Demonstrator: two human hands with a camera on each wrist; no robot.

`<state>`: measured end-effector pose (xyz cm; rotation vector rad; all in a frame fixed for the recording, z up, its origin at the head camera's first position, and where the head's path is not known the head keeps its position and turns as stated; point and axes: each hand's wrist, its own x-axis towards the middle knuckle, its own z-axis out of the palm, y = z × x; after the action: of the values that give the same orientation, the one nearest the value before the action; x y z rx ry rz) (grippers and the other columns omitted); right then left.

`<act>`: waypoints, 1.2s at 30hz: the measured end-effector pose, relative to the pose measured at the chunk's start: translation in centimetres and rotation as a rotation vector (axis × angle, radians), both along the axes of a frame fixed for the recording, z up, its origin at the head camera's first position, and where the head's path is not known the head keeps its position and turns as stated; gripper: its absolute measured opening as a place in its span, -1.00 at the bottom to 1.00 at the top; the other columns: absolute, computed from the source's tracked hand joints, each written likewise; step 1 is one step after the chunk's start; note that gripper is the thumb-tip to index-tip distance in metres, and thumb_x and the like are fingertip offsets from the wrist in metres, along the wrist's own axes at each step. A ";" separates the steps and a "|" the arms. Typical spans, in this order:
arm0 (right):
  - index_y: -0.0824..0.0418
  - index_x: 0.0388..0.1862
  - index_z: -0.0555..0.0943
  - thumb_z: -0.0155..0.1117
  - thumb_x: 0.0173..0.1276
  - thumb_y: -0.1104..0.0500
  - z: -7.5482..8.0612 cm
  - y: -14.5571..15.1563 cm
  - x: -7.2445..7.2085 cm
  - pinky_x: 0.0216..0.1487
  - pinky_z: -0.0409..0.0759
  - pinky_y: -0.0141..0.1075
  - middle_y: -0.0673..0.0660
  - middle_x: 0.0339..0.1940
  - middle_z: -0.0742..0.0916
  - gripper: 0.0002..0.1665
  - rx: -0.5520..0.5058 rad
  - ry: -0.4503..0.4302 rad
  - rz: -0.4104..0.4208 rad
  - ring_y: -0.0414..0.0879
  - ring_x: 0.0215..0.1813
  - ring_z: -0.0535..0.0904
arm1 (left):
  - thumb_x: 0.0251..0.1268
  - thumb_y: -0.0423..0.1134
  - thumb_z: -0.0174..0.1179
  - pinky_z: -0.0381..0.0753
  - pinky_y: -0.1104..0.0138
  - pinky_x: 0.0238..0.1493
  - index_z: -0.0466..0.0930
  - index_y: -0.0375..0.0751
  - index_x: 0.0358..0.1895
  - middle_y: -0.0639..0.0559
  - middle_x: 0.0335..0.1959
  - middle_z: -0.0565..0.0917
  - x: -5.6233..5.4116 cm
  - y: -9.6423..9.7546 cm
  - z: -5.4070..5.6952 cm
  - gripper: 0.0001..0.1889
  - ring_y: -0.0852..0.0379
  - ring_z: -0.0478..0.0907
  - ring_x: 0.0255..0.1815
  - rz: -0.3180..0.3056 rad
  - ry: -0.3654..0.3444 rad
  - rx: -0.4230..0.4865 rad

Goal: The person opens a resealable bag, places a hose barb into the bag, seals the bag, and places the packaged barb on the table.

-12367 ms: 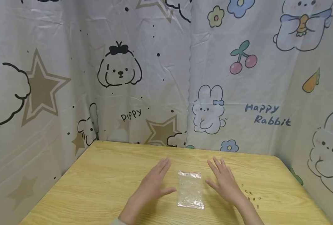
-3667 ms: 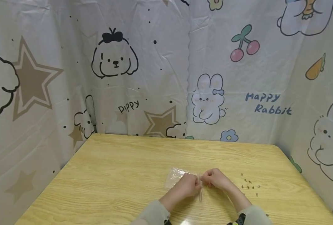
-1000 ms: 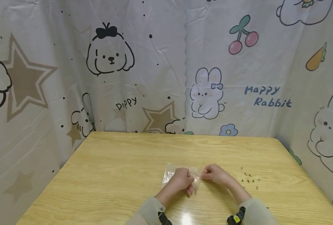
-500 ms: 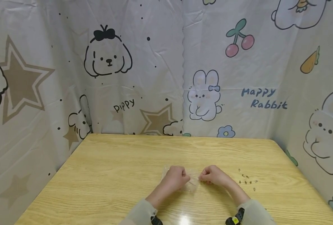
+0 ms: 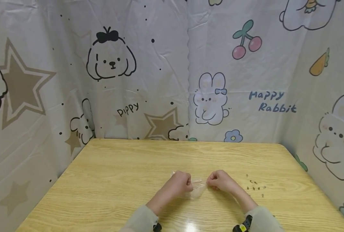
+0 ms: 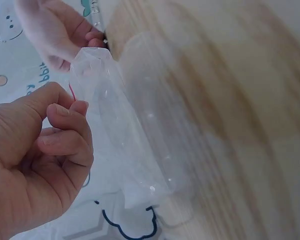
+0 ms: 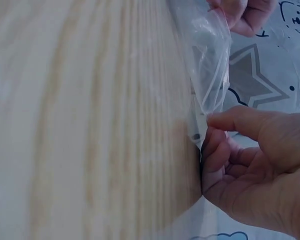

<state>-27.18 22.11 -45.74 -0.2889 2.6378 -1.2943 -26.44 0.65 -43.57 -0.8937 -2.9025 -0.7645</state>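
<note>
A clear plastic zip bag (image 5: 199, 190) is held between the two hands, low over the table. Its mouth runs from hand to hand and bulges apart in the left wrist view, with a thin red line along its edge. My left hand (image 5: 180, 183) pinches that edge by the red line, thumb against curled index finger. At the opposite end, the thumb and index finger of my right hand (image 5: 222, 181) pinch the bag's corner, as the right wrist view shows. The left hand and forearm hide part of the bag in the head view.
Several tiny brownish bits (image 5: 254, 188) lie scattered on the wooden table (image 5: 125, 167) to the right of the right hand. Printed curtains (image 5: 160, 83) hang at the table's back and both sides. A watch-like band (image 5: 242, 225) is on the right wrist.
Earlier the bag lay flat between two spread hands; then both hands gripped it. Over the last second the left hand slid left, away from the right hand, and the bag's mouth stretched between them.
</note>
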 end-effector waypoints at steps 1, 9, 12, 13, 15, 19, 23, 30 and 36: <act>0.37 -0.44 0.61 0.22 0.31 0.33 0.0 0.0 0.0 -0.47 0.41 -0.40 0.00 -0.61 0.53 -0.86 0.006 0.013 -0.002 -0.19 -0.50 0.41 | 0.00 -0.47 0.17 0.09 0.55 -0.63 0.28 -0.10 -0.68 0.22 -0.75 0.19 0.0 0.1 0.0 -0.70 0.35 0.07 -0.70 -0.007 0.011 -0.005; 0.41 -0.40 0.63 0.23 0.32 0.33 0.1 0.1 0.1 -0.47 0.40 -0.41 0.02 -0.58 0.55 -0.86 -0.028 -0.006 -0.023 -0.17 -0.48 0.40 | 0.06 -0.42 0.19 0.15 0.56 -0.65 0.31 -0.08 -0.67 0.21 -0.73 0.28 -0.1 0.7 0.2 -0.71 0.36 0.15 -0.69 0.010 0.022 -0.023; 0.41 -0.39 0.63 0.23 0.31 0.33 0.1 0.1 0.1 -0.47 0.41 -0.42 0.01 -0.56 0.56 -0.86 -0.030 -0.007 -0.018 -0.17 -0.47 0.42 | 0.08 -0.41 0.21 0.20 0.55 -0.64 0.36 -0.12 -0.63 0.18 -0.69 0.33 -0.3 0.9 0.1 -0.74 0.34 0.19 -0.66 0.018 0.005 -0.015; 0.40 -0.39 0.63 0.23 0.31 0.32 0.0 0.2 0.1 -0.46 0.42 -0.42 0.01 -0.55 0.57 -0.86 -0.030 -0.007 -0.015 -0.18 -0.46 0.42 | 0.09 -0.41 0.22 0.21 0.54 -0.63 0.38 -0.13 -0.60 0.17 -0.67 0.34 -0.4 1.0 0.1 -0.77 0.34 0.20 -0.65 0.021 -0.002 -0.014; 0.40 -0.39 0.63 0.23 0.32 0.32 0.0 0.2 0.1 -0.46 0.42 -0.42 0.00 -0.54 0.57 -0.86 -0.032 -0.008 -0.009 -0.18 -0.46 0.42 | 0.09 -0.43 0.24 0.24 0.54 -0.62 0.42 -0.17 -0.49 0.16 -0.64 0.36 -0.4 1.2 0.0 -0.83 0.33 0.22 -0.64 0.018 -0.003 -0.009; 0.39 -0.39 0.63 0.23 0.33 0.32 -0.1 0.2 0.1 -0.45 0.42 -0.40 0.00 -0.54 0.57 -0.87 -0.038 -0.014 -0.009 -0.17 -0.45 0.42 | 0.11 -0.49 0.21 0.23 0.53 -0.63 0.43 -0.21 -0.21 0.15 -0.63 0.36 -0.6 1.5 -0.1 -0.78 0.32 0.22 -0.64 0.000 -0.012 -0.004; 0.38 -0.39 0.62 0.24 0.33 0.30 -0.1 0.1 0.1 -0.43 0.42 -0.40 0.01 -0.53 0.56 -0.86 -0.034 -0.008 0.001 -0.17 -0.44 0.42 | 0.20 -0.50 0.15 0.25 0.50 -0.61 0.39 -0.09 0.04 0.10 -0.54 0.46 -0.6 1.8 0.0 -0.62 0.27 0.26 -0.61 -0.024 -0.045 -0.068; 0.38 -0.37 0.62 0.22 0.37 0.28 0.1 0.2 0.2 -0.42 0.42 -0.40 0.01 -0.50 0.57 -0.84 -0.030 -0.001 0.023 -0.16 -0.42 0.42 | 0.35 -0.47 0.07 0.38 0.46 -0.60 0.38 0.21 0.30 -0.04 -0.11 0.60 -0.4 2.0 0.4 -0.44 0.23 0.36 -0.50 -0.083 -0.019 -0.280; 0.38 -0.37 0.62 0.23 0.36 0.29 0.0 0.2 0.4 -0.42 0.43 -0.39 0.04 -0.48 0.61 -0.85 -0.030 0.005 0.040 -0.15 -0.42 0.43 | 0.37 -0.50 0.03 0.35 0.48 -0.62 0.39 0.22 0.35 -0.05 -0.09 0.58 -0.3 1.8 0.7 -0.41 0.24 0.33 -0.52 -0.082 0.028 -0.338</act>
<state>-26.82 22.32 -45.73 -0.3481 2.6051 -1.3234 -26.78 2.42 -42.91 -1.0416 -3.0377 -0.2612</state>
